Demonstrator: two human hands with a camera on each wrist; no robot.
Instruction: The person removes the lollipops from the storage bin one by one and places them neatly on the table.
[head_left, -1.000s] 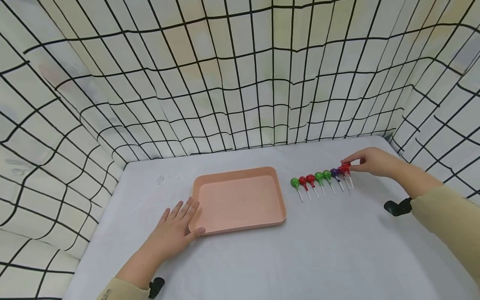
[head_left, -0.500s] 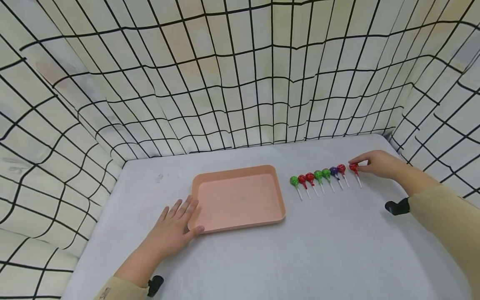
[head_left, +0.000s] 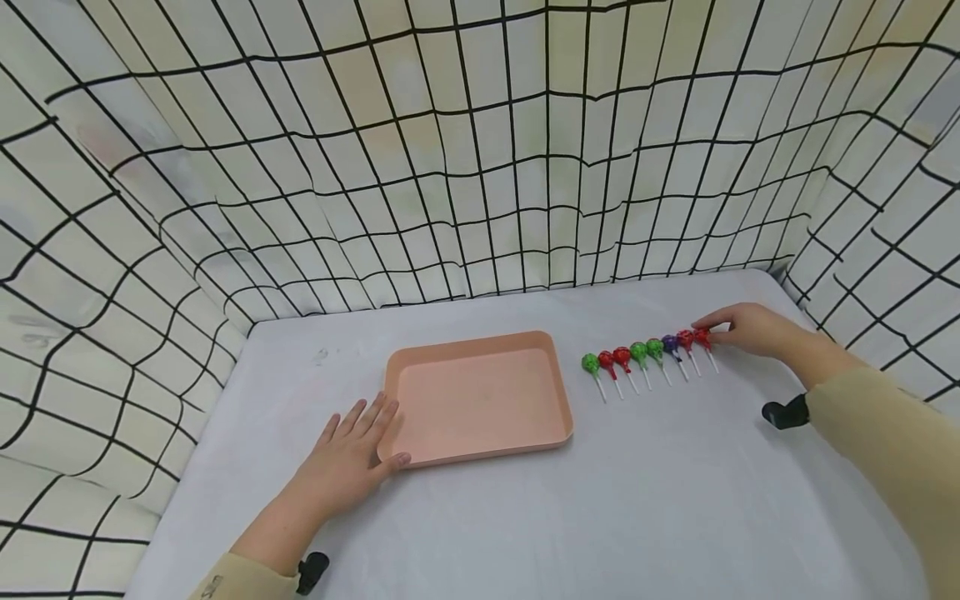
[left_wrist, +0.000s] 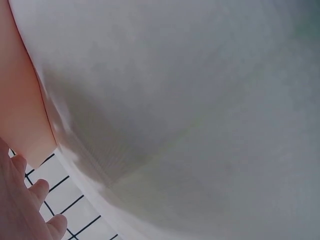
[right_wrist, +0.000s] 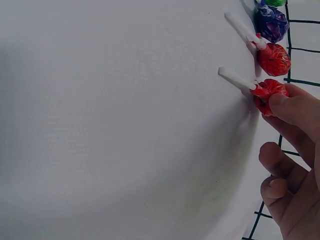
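My right hand (head_left: 753,327) pinches the wrapped head of a red lollipop (right_wrist: 263,95) between thumb and forefinger, at the right end of a row. Its white stick points toward the near side of the table. Right beside it lies another red lollipop (right_wrist: 274,60), then a purple lollipop (right_wrist: 270,24). Leftward the row goes on with green and red ones, ending in a green lollipop (head_left: 591,364). Fingers spread, my left hand (head_left: 347,462) rests at the left edge of a pink tray (head_left: 480,457), with the thumb over its near corner.
White cloth covers the table (head_left: 600,517). A white grid-patterned curtain (head_left: 517,167) with black lines closes off the back and both sides. The tray holds nothing and sits left of the lollipop row.
The end red lollipop first shifted right, away from its neighbour, then came back left close against the row, still pinched by my right hand. My left hand stays in place.
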